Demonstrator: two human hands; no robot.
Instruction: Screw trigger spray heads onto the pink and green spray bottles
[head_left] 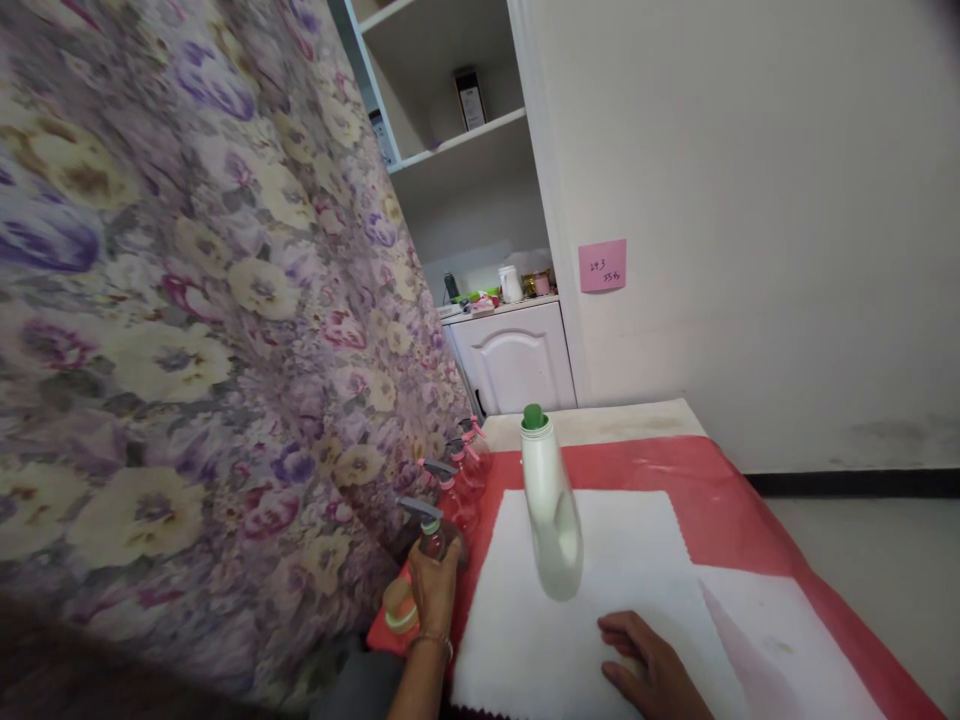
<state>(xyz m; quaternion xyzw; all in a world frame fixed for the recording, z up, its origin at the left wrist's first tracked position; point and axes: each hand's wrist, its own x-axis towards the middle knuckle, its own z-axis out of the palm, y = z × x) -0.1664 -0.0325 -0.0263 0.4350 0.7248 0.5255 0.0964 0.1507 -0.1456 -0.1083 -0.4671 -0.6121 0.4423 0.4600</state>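
My left hand (435, 585) is wrapped round the neck of a spray bottle (432, 540) with a grey trigger head, at the left edge of the table. Its lower body is partly hidden by my fingers. My right hand (649, 668) hovers near the lower middle, fingers apart and slightly bent, with nothing in them. Between the hands and farther back, a pale green plastic jug (553, 525) with a side handle stands upright on a white sheet (525, 640). A green cap-like piece (533, 414) shows at its threaded neck; whether it sits inside or behind cannot be told.
Several clear spray bottles with pink collars (465, 480) line the table's left edge. A round tan-lidded container (400, 600) sits beside my left wrist. The red tablecloth (637, 460) lies under the sheet. A floral curtain (225, 350) hangs close on the left.
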